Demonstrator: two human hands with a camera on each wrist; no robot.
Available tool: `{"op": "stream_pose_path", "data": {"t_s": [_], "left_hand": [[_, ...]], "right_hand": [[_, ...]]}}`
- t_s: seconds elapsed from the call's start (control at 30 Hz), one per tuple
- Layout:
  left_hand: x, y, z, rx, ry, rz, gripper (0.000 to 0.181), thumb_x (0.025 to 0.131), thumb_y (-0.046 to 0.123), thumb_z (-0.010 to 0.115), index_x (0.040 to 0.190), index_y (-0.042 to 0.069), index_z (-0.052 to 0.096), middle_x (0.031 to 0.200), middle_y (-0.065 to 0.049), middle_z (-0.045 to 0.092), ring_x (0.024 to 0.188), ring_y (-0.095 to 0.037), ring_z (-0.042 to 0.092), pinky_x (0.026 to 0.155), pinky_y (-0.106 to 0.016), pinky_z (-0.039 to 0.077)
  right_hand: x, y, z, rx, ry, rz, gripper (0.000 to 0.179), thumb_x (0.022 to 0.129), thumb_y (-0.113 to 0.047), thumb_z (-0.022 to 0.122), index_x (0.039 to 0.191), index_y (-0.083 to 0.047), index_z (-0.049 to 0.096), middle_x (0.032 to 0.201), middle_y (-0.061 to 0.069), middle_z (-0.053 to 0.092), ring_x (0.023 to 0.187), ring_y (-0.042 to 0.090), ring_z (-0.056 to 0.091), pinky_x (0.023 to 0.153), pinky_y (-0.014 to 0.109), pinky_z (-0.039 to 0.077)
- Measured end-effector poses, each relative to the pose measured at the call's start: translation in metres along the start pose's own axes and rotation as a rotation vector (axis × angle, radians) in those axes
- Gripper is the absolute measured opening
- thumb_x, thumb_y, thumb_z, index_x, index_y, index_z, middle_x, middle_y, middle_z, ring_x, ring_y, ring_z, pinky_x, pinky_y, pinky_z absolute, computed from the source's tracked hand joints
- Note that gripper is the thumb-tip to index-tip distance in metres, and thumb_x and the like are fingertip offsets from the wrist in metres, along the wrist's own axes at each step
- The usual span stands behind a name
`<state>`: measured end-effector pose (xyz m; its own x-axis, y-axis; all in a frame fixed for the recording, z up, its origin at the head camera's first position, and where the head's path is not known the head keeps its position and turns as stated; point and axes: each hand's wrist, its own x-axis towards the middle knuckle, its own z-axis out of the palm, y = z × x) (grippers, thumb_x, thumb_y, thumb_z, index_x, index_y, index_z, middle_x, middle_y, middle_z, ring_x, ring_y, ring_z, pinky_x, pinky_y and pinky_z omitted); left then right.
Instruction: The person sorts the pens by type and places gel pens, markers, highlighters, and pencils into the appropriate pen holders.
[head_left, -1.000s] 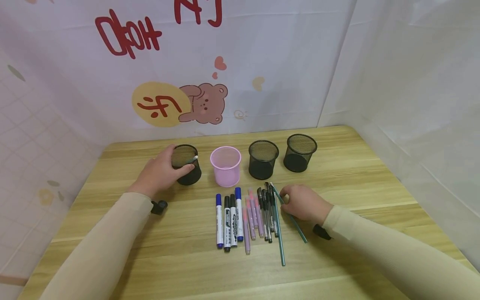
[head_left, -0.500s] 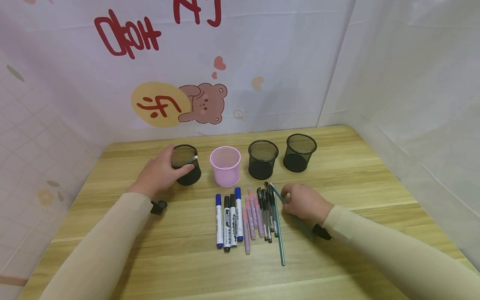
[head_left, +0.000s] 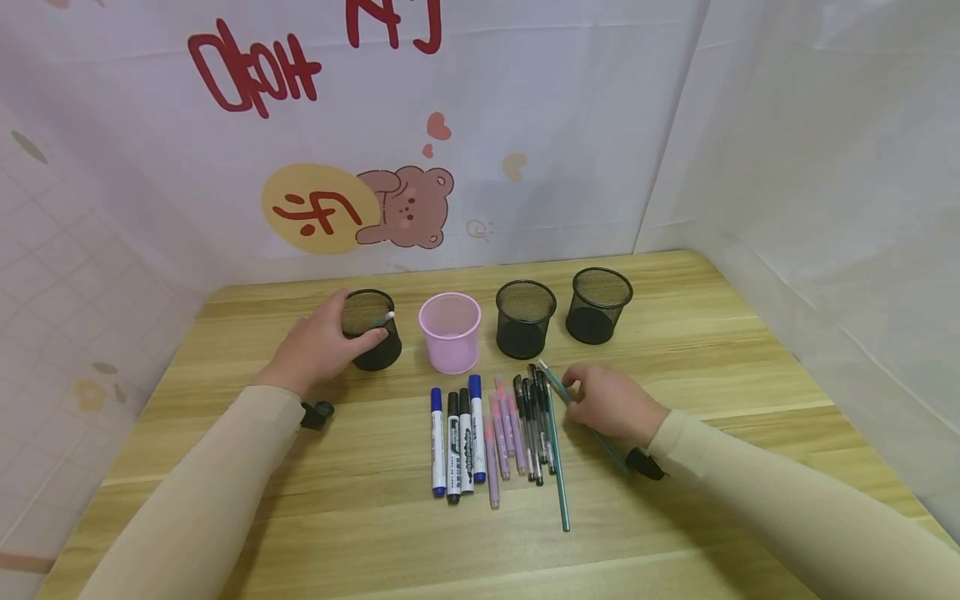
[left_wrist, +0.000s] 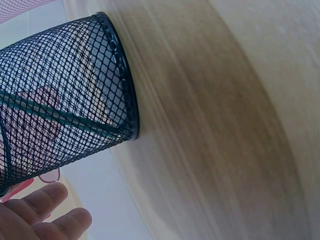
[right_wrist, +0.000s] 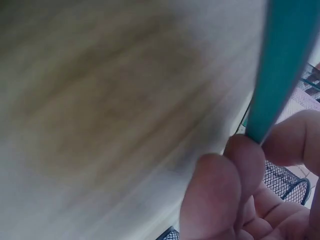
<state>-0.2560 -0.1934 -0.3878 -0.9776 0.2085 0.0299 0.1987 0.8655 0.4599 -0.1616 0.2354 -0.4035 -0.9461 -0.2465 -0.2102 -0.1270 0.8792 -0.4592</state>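
Observation:
My left hand (head_left: 311, 346) holds the leftmost black mesh pen cup (head_left: 377, 354), thumb on the near side and fingers toward the back of the rim. Through its mesh wall a teal pencil (left_wrist: 65, 118) shows leaning inside, its white end poking up at the rim. My right hand (head_left: 611, 404) pinches another teal pencil (right_wrist: 282, 65) between thumb and fingers, to the right of the pen row. That pencil slants, its white-tipped end pointing to the far left. Another teal pencil (head_left: 560, 483) lies on the table beside several black gel pens (head_left: 534, 429).
A pink pen cup (head_left: 453, 354) and two black mesh cups (head_left: 522, 337) (head_left: 592, 325) stand in line at the back. Blue and black markers (head_left: 460, 450) and pink-purple highlighters (head_left: 502, 442) lie mid-table. A printed white cloth (head_left: 570, 125) walls the wooden table (head_left: 360, 517).
My right hand has picked up the pencil it was touching, raising it slightly and shifting its near end to the right. The left hand stays on the cup.

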Motion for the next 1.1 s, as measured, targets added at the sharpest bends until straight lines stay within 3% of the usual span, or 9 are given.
{"op": "stream_pose_path", "data": {"t_s": [0.17,0.43,0.73,1.1], "left_hand": [[0.001,-0.001,0.001,-0.006,0.003,0.0,0.09,0.094,0.071,0.062,0.156,0.011,0.037,0.146,-0.013,0.056,0.132,-0.038,0.057,0.114,-0.069,0.036],[0.002,-0.002,0.004,-0.002,0.01,-0.005,0.091,0.092,0.074,0.062,0.155,0.013,0.039,0.144,-0.012,0.058,0.128,-0.04,0.06,0.11,-0.066,0.043],[0.002,-0.002,0.004,-0.008,0.009,-0.016,0.09,0.092,0.073,0.063,0.156,0.014,0.038,0.144,-0.012,0.058,0.128,-0.04,0.059,0.111,-0.066,0.044],[0.001,-0.004,0.004,-0.012,0.017,-0.013,0.088,0.092,0.072,0.064,0.154,0.015,0.039,0.142,-0.01,0.059,0.126,-0.039,0.061,0.109,-0.066,0.045]], "right_hand": [[0.002,0.002,-0.001,0.042,0.04,-0.014,0.038,0.088,-0.009,0.07,0.125,-0.003,0.067,0.085,0.002,0.068,0.067,0.013,0.06,0.061,0.03,0.05],[0.004,-0.001,-0.001,0.092,0.112,-0.092,0.035,0.087,-0.006,0.066,0.122,-0.003,0.067,0.08,0.0,0.066,0.063,0.011,0.055,0.06,0.028,0.047],[0.002,-0.012,-0.002,0.155,0.175,-0.15,0.025,0.091,-0.011,0.068,0.117,-0.009,0.069,0.085,-0.001,0.069,0.054,0.007,0.049,0.052,0.024,0.042],[0.006,-0.027,0.001,0.293,0.228,-0.229,0.02,0.092,-0.008,0.072,0.112,-0.005,0.07,0.086,0.002,0.07,0.066,0.01,0.06,0.055,0.023,0.047]]}}
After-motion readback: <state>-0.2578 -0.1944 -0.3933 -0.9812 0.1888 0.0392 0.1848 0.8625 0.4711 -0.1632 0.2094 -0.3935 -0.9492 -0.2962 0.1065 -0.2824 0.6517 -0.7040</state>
